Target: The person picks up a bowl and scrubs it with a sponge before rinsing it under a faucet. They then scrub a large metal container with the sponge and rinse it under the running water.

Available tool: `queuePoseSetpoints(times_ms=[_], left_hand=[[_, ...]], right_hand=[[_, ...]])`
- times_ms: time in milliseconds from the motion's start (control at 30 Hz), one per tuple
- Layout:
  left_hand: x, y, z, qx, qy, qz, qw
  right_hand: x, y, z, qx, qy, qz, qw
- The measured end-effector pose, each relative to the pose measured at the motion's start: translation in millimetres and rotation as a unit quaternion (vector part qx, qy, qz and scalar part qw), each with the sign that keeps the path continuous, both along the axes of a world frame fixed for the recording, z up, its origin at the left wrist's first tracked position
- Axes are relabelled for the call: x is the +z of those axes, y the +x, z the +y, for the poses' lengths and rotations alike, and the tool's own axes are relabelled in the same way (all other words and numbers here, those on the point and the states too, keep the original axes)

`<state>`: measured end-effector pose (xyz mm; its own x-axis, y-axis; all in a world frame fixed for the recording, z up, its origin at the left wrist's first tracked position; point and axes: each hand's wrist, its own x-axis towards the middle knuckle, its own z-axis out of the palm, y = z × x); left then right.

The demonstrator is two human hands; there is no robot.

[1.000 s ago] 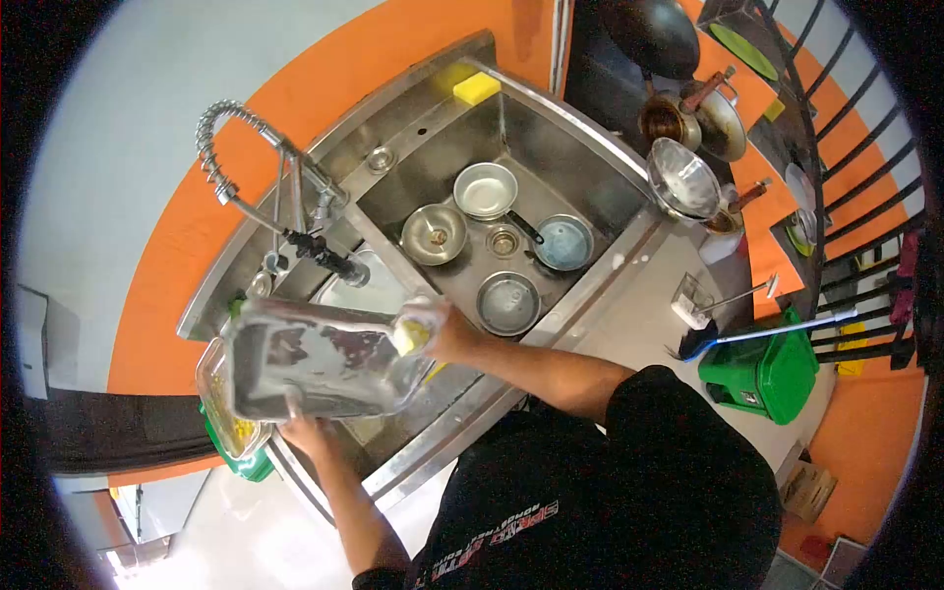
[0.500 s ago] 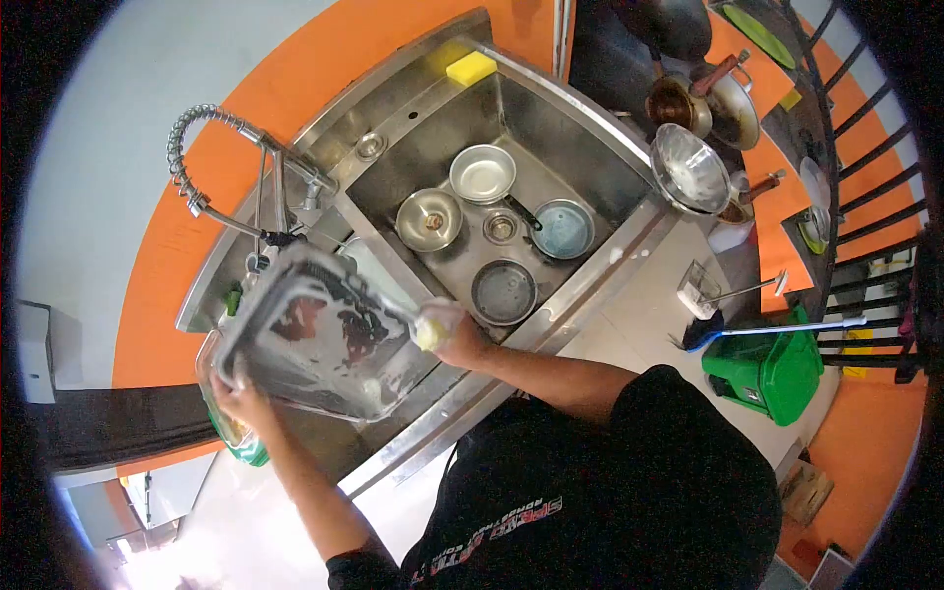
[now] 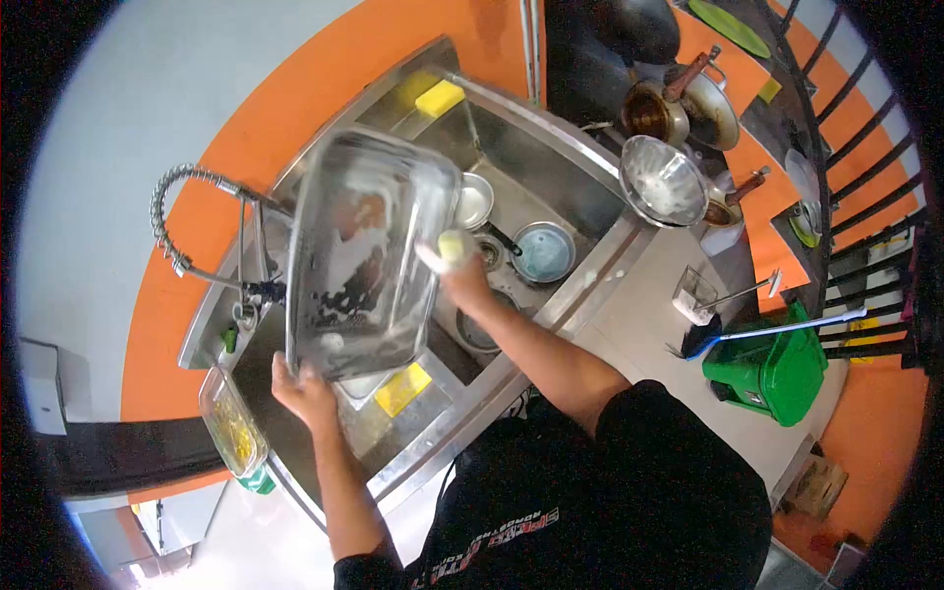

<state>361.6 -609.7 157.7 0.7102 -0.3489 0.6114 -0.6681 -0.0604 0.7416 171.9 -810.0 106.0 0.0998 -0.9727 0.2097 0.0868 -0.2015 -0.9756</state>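
A large rectangular glass dish (image 3: 369, 256), streaked with white suds, is held tilted up over the left part of the sink. My left hand (image 3: 303, 391) grips its lower left corner. At the dish's right side my right hand (image 3: 454, 264) holds a soapy yellowish sponge (image 3: 452, 246). Behind the dish, in the sink basin (image 3: 551, 187), are a light metal pan (image 3: 474, 202), a blue-grey pan with a black handle (image 3: 543, 253) and a dark round pan (image 3: 480, 329), partly hidden by my right arm.
A yellow sponge (image 3: 440, 98) rests on the sink's back rim. The spring faucet (image 3: 169, 211) stands left. A yellow cloth (image 3: 403, 389) lies on the drainboard. A container with yellow bits (image 3: 233, 423) is at the left edge. A metal bowl (image 3: 664, 182) sits right, above a green bin (image 3: 772, 369).
The dish has been raised and turned more upright, moving up and right with both hands. It now covers part of the basin, and the yellow cloth and left container show more.
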Motion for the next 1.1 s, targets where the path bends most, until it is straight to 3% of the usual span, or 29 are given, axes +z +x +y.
queuePoseSetpoints(times_ms=[33, 100, 133, 167, 200, 233, 300, 333, 367, 467, 500, 567, 600, 633, 667, 700, 767, 900, 967, 1100], left_hand=[[7, 10, 5, -0.008, -0.003, -0.002, 1.000], [35, 18, 12, -0.052, 0.203, 0.077, 0.975], [43, 16, 9, -0.080, 0.143, 0.030, 0.986], [23, 31, 6, -0.048, 0.034, -0.007, 0.998], [28, 33, 7, -0.064, 0.048, 0.013, 0.997], [36, 34, 5, -0.079, 0.062, 0.034, 0.994], [52, 48, -2, -0.109, 0.111, -0.007, 0.988], [59, 50, -2, -0.133, 0.162, -0.045, 0.977], [58, 46, -4, -0.130, 0.160, -0.046, 0.977], [58, 13, -41, -0.105, 0.068, -0.023, 0.992], [69, 1, -51, -0.138, 0.142, -0.121, 0.973], [36, -16, -64, -0.098, 0.144, -0.064, 0.983], [-15, -1, -67, -0.026, 0.121, -0.127, 0.984], [-9, -10, -68, -0.139, 0.192, -0.047, 0.970], [-9, -26, -70, -0.118, 0.276, 0.006, 0.954], [-24, -24, -71, -0.160, 0.290, 0.043, 0.943], [-39, -29, -78, -0.203, 0.228, 0.266, 0.914], [-39, -37, -83, -0.216, 0.248, 0.274, 0.904], [-36, -41, -82, -0.240, 0.229, 0.350, 0.876], [-43, -43, -73, -0.227, 0.236, 0.378, 0.866]], right_hand=[[-2, -7, -21, -0.039, -0.052, 0.014, 0.998], [14, -22, -61, -0.056, -0.009, -0.091, 0.994], [27, -34, -74, -0.062, -0.013, -0.093, 0.994], [40, -47, -84, -0.034, -0.108, -0.033, 0.993], [53, -58, -89, -0.004, -0.200, 0.028, 0.979], [65, -68, -89, -0.007, -0.203, 0.027, 0.979], [81, -80, -82, 0.125, -0.189, 0.101, 0.969], [76, -79, -81, 0.144, -0.164, 0.058, 0.974], [69, -78, -85, 0.147, -0.166, 0.056, 0.973], [29, -73, -95, 0.132, -0.036, -0.084, 0.987], [24, -77, -99, 0.141, -0.036, -0.085, 0.986], [13, -91, -107, 0.069, -0.043, -0.001, 0.997], [6, -97, -115, 0.077, -0.046, -0.028, 0.996], [8, -100, -120, 0.086, -0.047, -0.054, 0.994], [8, -103, -123, 0.041, -0.017, -0.038, 0.998], [19, -107, -123, -0.006, 0.012, -0.020, 1.000], [16, -115, -131, -0.029, 0.090, -0.094, 0.991], [6, -131, -140, -0.091, 0.083, -0.023, 0.992], [2, -138, -142, -0.079, 0.112, -0.024, 0.990], [-22, -143, -146, -0.124, 0.100, -0.072, 0.984]])
